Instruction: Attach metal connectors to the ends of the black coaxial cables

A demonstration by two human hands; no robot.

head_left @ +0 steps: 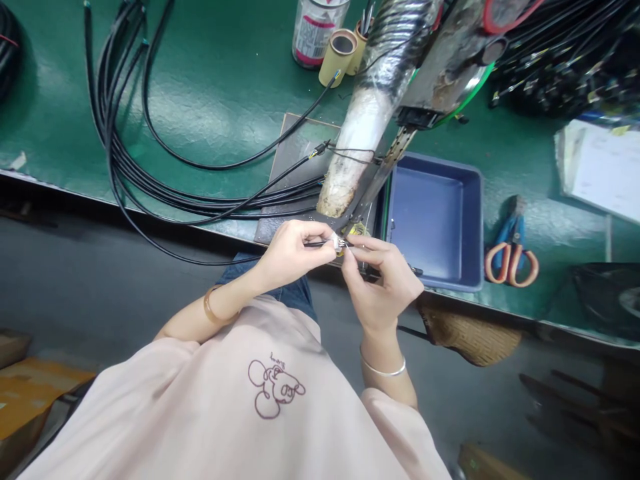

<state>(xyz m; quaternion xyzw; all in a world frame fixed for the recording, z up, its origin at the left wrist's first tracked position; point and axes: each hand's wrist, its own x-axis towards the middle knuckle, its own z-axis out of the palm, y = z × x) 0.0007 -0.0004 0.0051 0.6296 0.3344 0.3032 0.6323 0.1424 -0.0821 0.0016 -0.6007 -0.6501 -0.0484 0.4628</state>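
Observation:
My left hand [290, 250] is closed in a pinch on the end of a thin black cable [320, 244], just in front of the green bench edge. My right hand [380, 280] is closed too, its fingertips meeting the cable's tip at a small yellowish metal part [341, 247]. Both hands sit right below the lower end of a wrapped, whitish machine arm [360, 140] that slants down over a dark plate [295, 160]. What exactly my right fingers grip is too small to make out.
A bundle of black cables [120, 133] loops across the green bench. An empty blue tray [435, 220] lies right of my hands, with orange-handled scissors [511, 257] beyond it. A can [315, 30], tape rolls [340, 53], papers [600, 167] and more cables [560, 60] lie further back.

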